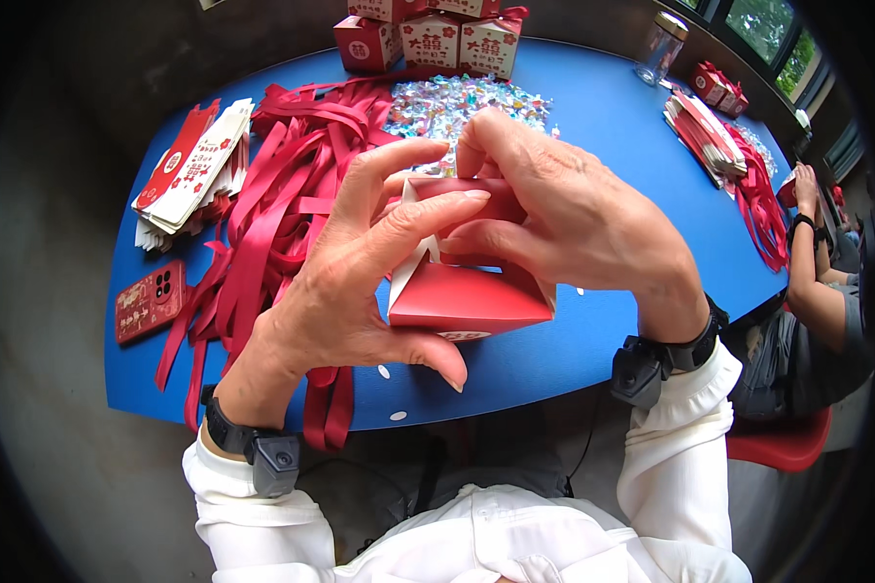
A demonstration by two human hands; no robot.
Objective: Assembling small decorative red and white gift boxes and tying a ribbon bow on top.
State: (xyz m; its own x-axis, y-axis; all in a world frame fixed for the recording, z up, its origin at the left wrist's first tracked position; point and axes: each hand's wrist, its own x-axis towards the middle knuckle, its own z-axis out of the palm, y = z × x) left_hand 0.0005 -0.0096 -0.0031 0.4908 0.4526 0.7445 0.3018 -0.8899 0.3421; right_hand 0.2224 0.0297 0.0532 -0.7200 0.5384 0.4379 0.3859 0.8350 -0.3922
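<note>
A small red and white gift box point(472, 294) of folded card stands between my hands, over the near part of the table. My left hand point(355, 257) is curved round its left side, thumb low by the front and fingers at the upper edge. Bent over the top is my right hand point(578, 219), its fingers closed on the red top flaps. A gap shows between the flaps; what is inside cannot be made out. Just beyond the box lies a heap of shiny wrapped candies point(437, 107). Dark red ribbons point(287, 185) spread in a tangle left of my left hand.
The blue table point(593, 107) carries flat card blanks point(194, 170) and a red phone point(151, 301) at left. Finished boxes point(433, 44) are stacked at the back. A clear bottle point(662, 47) stands far right; another person point(812, 262) sits at right beside more blanks and ribbons.
</note>
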